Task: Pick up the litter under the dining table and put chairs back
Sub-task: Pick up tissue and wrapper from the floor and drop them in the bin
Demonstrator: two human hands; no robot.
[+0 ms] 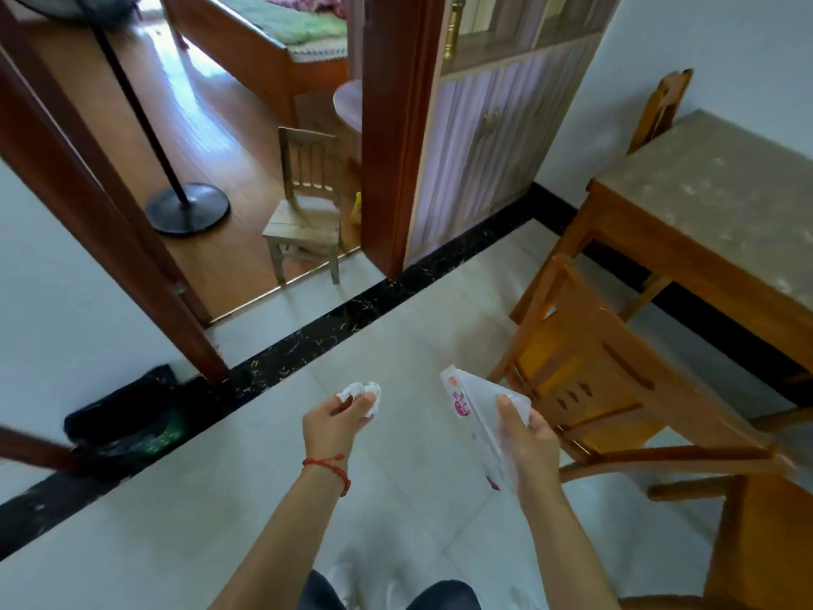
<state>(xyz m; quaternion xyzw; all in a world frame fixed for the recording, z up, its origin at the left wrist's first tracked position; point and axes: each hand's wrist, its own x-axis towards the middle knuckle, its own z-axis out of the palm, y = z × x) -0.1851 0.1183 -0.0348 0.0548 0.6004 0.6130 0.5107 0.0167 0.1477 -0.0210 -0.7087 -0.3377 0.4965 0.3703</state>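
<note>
Pale floor tiles [246, 512] fill the lower frame, where the left hand [332, 422] pinches a crumpled white tissue [363, 394] and the right hand [525, 438] grips a flat plastic wrapper [473, 405], beside a wooden chair [602, 380] pulled out from the counter [721, 187] at right, bin bag [127, 416] lower left.

Nothing here reads clearly. The clear plastic wrapper [477, 416], pinched in the right hand [528, 446], carries a magenta printed mark and a small orange-red patch near its upper end, plus a purple spot at its lower end, but the characters are too blurred to make out. No other lettering, numbers or signs show.
</note>
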